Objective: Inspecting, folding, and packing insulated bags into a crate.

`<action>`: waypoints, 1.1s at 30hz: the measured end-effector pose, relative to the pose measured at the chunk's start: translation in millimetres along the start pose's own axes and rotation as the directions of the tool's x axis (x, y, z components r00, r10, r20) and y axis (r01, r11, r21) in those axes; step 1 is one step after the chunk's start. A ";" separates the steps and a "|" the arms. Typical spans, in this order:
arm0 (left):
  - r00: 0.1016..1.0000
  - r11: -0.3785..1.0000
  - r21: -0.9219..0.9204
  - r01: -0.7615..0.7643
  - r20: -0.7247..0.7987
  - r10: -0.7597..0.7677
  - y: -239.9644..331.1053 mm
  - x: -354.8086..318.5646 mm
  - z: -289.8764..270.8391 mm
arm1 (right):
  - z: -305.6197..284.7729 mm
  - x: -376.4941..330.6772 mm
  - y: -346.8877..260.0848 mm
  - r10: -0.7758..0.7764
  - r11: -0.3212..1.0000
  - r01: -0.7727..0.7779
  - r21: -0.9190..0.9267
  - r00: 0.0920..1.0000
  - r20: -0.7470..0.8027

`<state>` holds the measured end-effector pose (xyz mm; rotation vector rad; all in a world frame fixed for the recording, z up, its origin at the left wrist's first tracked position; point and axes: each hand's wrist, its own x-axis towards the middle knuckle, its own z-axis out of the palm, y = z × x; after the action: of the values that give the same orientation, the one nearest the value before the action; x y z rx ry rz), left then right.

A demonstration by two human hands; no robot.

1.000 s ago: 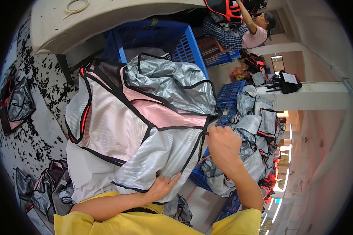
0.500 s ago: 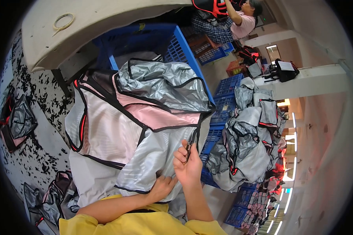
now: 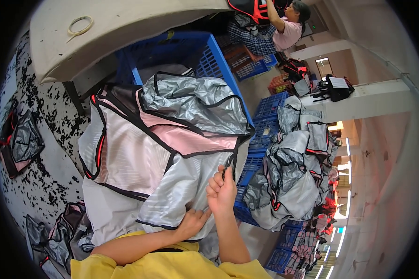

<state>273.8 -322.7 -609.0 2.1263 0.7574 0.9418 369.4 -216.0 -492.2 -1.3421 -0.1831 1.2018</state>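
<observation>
A sewn fabric piece (image 3: 130, 149) in white, pale pink and silver, edged with black binding, lies spread before me. Its crinkled silver lining (image 3: 195, 104) bulges up on the far side. My right hand (image 3: 221, 190) is closed round slim black thread snips (image 3: 229, 162), held at the bound right edge of the fabric; the fingers mostly cover the tool. Lower down, my left hand (image 3: 194, 224) bends round the fabric's near part and grips it, with folds running out from the fingers.
Behind the fabric stands a blue crate (image 3: 214, 51), beside a pale table (image 3: 125, 23) with a tape ring (image 3: 80, 26) on it. Silver pieces (image 3: 293, 172) heap over blue crates at right. Black scraps litter the floor at left. A person (image 3: 288, 28) works at the back.
My right hand has turned slightly and closed further over the snips, so less of them shows. The left hand keeps its place on the fabric. The view has shifted a little.
</observation>
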 end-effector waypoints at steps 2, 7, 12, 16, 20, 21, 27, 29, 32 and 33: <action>1.000 1.000 0.000 0.001 0.007 -0.001 0.1 0.5 -0.6 | 1.7 3.0 0.1 -0.017 1.000 0.017 0.004 1.000 -0.014; 1.000 1.000 0.000 -0.001 -0.002 0.001 -0.7 1.6 -2.3 | 2.7 5.8 1.6 -0.038 0.999 0.038 -0.007 0.999 -0.016; 1.000 1.000 -0.009 0.002 0.006 -0.002 -1.9 1.4 -0.7 | 2.9 7.9 5.7 -0.076 0.996 0.075 -0.043 0.997 -0.024; 1.000 1.000 -0.012 -0.007 0.006 0.007 -1.5 1.9 -2.4 | 1.9 8.2 8.3 -0.113 0.991 0.110 -0.077 0.993 -0.028; 1.000 1.000 -0.013 -0.010 0.011 0.010 -2.1 0.1 0.1 | 0.5 0.4 10.4 -0.164 0.984 0.162 -0.079 0.986 -0.021; 1.000 1.000 -0.015 -0.004 0.019 0.005 -2.2 -0.1 0.1 | 0.4 -3.3 9.3 -0.162 0.984 0.159 -0.079 0.987 -0.021; 1.000 1.000 0.002 0.015 0.012 -0.015 0.0 0.7 -3.4 | 3.5 -13.2 -3.3 -0.097 0.988 0.094 -0.122 0.995 -0.024; 1.000 1.000 0.006 0.012 0.024 -0.012 -0.9 0.8 -1.0 | 4.9 -9.7 0.6 -0.008 0.998 0.007 -0.067 1.000 -0.023; 1.000 1.000 -0.012 0.004 0.030 -0.004 -1.9 0.5 0.0 | 7.5 -2.8 3.9 -0.019 0.999 0.018 -0.041 1.000 -0.021; 1.000 1.000 -0.013 0.001 0.022 -0.001 -1.7 0.6 0.6 | 7.1 -0.8 4.0 -0.017 0.999 0.017 -0.040 1.000 -0.018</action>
<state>274.2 -321.4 -610.4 2.1211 0.7393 0.9185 361.8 -212.9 -492.8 -1.3828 -0.2057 1.1765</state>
